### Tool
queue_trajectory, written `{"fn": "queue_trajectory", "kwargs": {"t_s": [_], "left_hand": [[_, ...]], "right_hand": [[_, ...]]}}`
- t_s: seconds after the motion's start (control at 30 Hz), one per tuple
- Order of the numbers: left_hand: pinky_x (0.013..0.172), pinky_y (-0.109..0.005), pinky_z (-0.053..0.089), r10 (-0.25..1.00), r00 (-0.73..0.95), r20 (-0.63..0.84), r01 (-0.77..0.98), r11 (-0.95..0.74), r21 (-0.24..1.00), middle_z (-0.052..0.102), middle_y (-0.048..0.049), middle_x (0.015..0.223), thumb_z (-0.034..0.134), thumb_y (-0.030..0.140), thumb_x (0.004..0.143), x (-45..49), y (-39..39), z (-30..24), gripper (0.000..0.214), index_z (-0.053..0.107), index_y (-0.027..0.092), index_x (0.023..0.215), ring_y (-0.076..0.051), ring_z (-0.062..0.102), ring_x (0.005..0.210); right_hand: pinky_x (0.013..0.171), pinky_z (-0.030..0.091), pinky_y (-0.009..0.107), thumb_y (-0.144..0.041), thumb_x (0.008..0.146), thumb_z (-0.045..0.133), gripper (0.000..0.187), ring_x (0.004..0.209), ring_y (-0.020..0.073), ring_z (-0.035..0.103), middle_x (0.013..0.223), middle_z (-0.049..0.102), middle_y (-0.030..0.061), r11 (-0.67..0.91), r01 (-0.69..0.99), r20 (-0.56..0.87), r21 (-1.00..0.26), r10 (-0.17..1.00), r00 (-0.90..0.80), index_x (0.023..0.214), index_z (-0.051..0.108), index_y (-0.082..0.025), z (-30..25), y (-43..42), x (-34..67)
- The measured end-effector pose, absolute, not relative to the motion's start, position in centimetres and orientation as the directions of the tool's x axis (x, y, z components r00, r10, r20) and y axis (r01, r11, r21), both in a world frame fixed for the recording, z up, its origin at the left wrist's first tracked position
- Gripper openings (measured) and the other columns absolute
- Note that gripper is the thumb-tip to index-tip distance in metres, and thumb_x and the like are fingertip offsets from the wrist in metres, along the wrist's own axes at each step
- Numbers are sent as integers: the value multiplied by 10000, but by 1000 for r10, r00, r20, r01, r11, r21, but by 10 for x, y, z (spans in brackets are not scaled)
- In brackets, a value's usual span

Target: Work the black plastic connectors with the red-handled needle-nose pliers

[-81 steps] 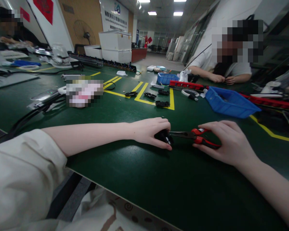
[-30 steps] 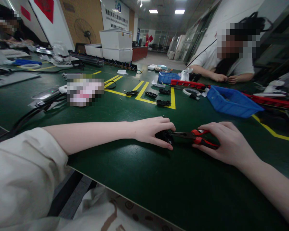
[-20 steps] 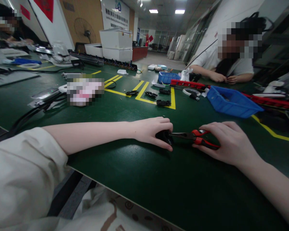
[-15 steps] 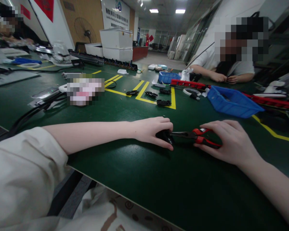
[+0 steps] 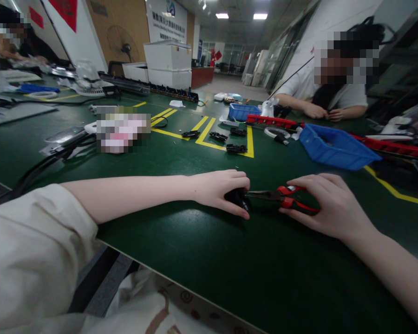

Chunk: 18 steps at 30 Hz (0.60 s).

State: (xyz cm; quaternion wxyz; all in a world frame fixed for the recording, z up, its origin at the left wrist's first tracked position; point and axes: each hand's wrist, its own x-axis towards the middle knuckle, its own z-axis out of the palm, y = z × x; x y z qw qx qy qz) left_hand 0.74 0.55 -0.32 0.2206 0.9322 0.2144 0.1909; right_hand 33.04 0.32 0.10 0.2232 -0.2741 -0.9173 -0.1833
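My left hand [image 5: 223,190] is closed around a small black part [image 5: 243,200] on the green table, thumb on the near side and fingers on the far side. Its exact kind is partly hidden by the hand. In my right hand [image 5: 330,204] is a pair of needle-nose pliers [image 5: 287,196] with red and black handles. The pliers' jaws point left, and their tips meet the black part at its right side. Whether the tips grip anything there is too small to tell.
Several small black parts [image 5: 237,148] lie by yellow tape beyond my hands. A blue bin [image 5: 337,147] stands at right, with a smaller blue bin [image 5: 244,112] farther back. Black cables [image 5: 52,155] run along the left. Across the table, a person's hands [image 5: 325,113] work on something small.
Almost nothing differs. Both of my hands and the pliers keep their places at the black part, with only a very slight shift left of the right hand.
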Motion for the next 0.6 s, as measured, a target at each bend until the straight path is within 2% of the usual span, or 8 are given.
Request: {"fn": "queue_trajectory", "kwargs": {"t_s": [0.33,0.6], "left_hand": [[863,-356,478,468,838,280,298,-823,483,643,-113,1129,749,624,880,7,5,-4,514,617,176,1094,-268,595,1045],[950,-378,473,430,852,299,266,-848,459,644,-126,1210,730,562,923,7,5,-5,580,600,196,1353,-289,605,1118]], "right_hand": [[764,520,525,-538,928,681,385,851,323,719,1011,760,104,793,557,502,246,387,-773,1206,587,-288,1,3,330],[741,530,504,-563,966,616,375,796,303,713,960,745,116,786,537,502,306,346,-792,1165,578,-248,2,4,329]]}}
